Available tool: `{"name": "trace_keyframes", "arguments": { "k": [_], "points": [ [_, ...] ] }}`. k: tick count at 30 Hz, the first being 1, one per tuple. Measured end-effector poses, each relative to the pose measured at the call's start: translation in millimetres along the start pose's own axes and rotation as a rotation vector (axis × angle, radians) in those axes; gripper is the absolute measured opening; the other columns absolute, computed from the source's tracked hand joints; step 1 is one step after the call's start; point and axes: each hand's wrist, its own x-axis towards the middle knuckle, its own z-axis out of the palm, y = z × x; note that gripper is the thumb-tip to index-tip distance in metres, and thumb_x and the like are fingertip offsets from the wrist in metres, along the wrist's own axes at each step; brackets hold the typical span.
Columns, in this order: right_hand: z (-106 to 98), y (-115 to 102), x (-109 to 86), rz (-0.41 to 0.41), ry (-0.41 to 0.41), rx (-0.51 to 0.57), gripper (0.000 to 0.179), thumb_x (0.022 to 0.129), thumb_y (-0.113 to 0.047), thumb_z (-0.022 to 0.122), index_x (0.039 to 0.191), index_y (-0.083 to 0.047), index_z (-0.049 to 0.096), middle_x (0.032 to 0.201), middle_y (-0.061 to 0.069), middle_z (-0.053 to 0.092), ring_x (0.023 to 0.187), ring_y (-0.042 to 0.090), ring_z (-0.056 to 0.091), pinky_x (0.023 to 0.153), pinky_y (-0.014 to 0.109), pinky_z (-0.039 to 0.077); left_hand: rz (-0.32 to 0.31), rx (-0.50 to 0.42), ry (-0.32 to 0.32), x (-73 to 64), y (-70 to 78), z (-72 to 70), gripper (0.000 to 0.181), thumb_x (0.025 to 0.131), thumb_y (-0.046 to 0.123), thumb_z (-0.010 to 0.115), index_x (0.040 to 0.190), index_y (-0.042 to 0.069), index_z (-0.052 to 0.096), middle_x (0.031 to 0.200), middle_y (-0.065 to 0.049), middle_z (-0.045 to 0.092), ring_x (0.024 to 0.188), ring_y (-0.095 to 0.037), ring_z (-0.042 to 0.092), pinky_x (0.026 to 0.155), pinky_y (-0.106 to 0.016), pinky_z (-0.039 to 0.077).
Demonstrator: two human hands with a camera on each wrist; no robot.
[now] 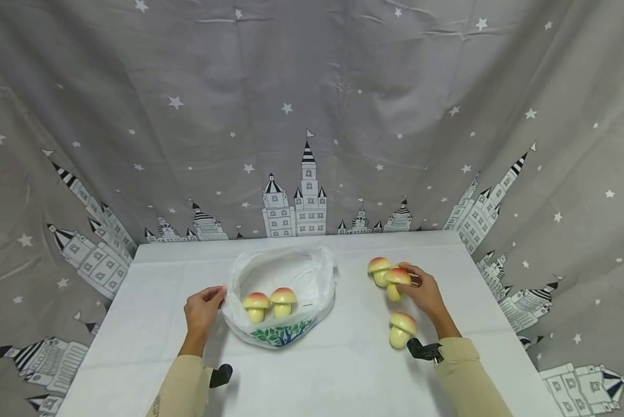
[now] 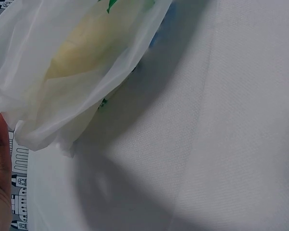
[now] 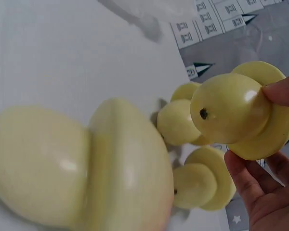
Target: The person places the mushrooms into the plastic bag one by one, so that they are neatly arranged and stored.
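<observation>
My left hand pinches the left rim of a white plastic bag with a green and blue tree print. Two toy mushrooms, yellow with reddish cap tops, sit inside the open bag: one on the left, one on the right. At the right, my right hand grips a mushroom by its cap, above the table. Behind it lie another mushroom and one mostly hidden. Nearer the wrist lies a further mushroom. In the left wrist view only part of the left hand shows.
A white cloth covers the table. Grey curtain fabric with stars and castles hangs behind and along both sides. Black wrist devices sit at the left sleeve and the right sleeve.
</observation>
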Motion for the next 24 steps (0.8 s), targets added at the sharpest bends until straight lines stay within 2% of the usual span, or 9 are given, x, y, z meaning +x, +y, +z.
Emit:
{"name": "trace_keyframes", "arguments": {
  "k": [3, 5, 10, 11, 14, 18, 24],
  "points": [
    [8.7, -3.2, 2.5, -0.024, -0.022, 0.034, 0.049, 0.083, -0.003, 0.071, 0.129, 0.002, 0.056, 0.135, 0.022, 0.05, 0.117, 0.038, 0.054, 0.089, 0.025, 0.047, 0.003, -0.002, -0.016, -3.3, 3.4, -3.3, 0.033, 0.093, 0.023, 0.064, 0.111, -0.004, 0.068, 0.105, -0.02, 0.069, 0.075, -0.009, 0.064, 0.061, -0.008, 0.046],
    [14.5, -4.7, 3.6, -0.027, -0.039, 0.06, 0.048, 0.082, -0.003, 0.072, 0.128, 0.003, 0.056, 0.133, 0.022, 0.051, 0.116, 0.038, 0.055, 0.085, 0.02, 0.046, 0.004, -0.007, -0.018, -3.3, 2.7, -3.2, 0.034, 0.093, 0.023, 0.064, 0.11, -0.005, 0.068, 0.104, -0.021, 0.069, 0.076, -0.011, 0.065, 0.062, -0.01, 0.047],
    [28.8, -10.2, 5.6, -0.06, -0.089, 0.126, 0.05, 0.082, 0.001, 0.072, 0.128, 0.008, 0.054, 0.128, 0.028, 0.052, 0.112, 0.039, 0.057, 0.08, 0.017, 0.048, -0.005, -0.003, 0.004, -1.2, -1.1, -0.8, 0.031, 0.092, 0.022, 0.065, 0.109, -0.004, 0.069, 0.102, -0.02, 0.069, 0.079, -0.017, 0.066, 0.064, -0.022, 0.053],
    [31.8, -11.5, 6.4, -0.064, -0.094, 0.129, 0.05, 0.082, 0.002, 0.072, 0.128, 0.009, 0.054, 0.128, 0.028, 0.053, 0.111, 0.039, 0.057, 0.08, 0.017, 0.048, -0.012, 0.001, 0.008, -0.8, -1.5, -0.4, 0.03, 0.092, 0.021, 0.065, 0.109, -0.003, 0.069, 0.102, -0.019, 0.069, 0.078, -0.016, 0.066, 0.064, -0.026, 0.054],
    [40.8, -15.2, 9.6, -0.079, -0.124, 0.131, 0.05, 0.082, 0.002, 0.071, 0.128, 0.01, 0.053, 0.129, 0.027, 0.053, 0.113, 0.038, 0.057, 0.085, 0.021, 0.049, -0.004, 0.002, 0.005, -0.1, -2.7, 0.0, 0.031, 0.092, 0.021, 0.064, 0.11, -0.004, 0.069, 0.102, -0.019, 0.069, 0.078, -0.015, 0.065, 0.063, -0.025, 0.054],
    [54.5, -20.3, 14.7, -0.091, -0.158, 0.123, 0.049, 0.082, 0.0, 0.072, 0.127, 0.008, 0.055, 0.129, 0.024, 0.054, 0.115, 0.039, 0.056, 0.092, 0.033, 0.05, 0.007, -0.003, -0.007, -0.4, -2.0, -0.9, 0.03, 0.093, 0.021, 0.063, 0.111, -0.003, 0.069, 0.104, -0.02, 0.068, 0.079, -0.015, 0.065, 0.062, -0.01, 0.046],
    [73.3, -29.9, 19.2, -0.125, -0.181, 0.089, 0.046, 0.081, -0.002, 0.071, 0.125, 0.004, 0.058, 0.127, 0.022, 0.057, 0.113, 0.037, 0.058, 0.093, 0.041, 0.049, 0.002, -0.006, -0.009, 0.8, -1.3, -1.2, 0.03, 0.093, 0.021, 0.063, 0.111, -0.003, 0.069, 0.105, -0.02, 0.068, 0.075, -0.009, 0.063, 0.061, -0.007, 0.044]
  ]
}}
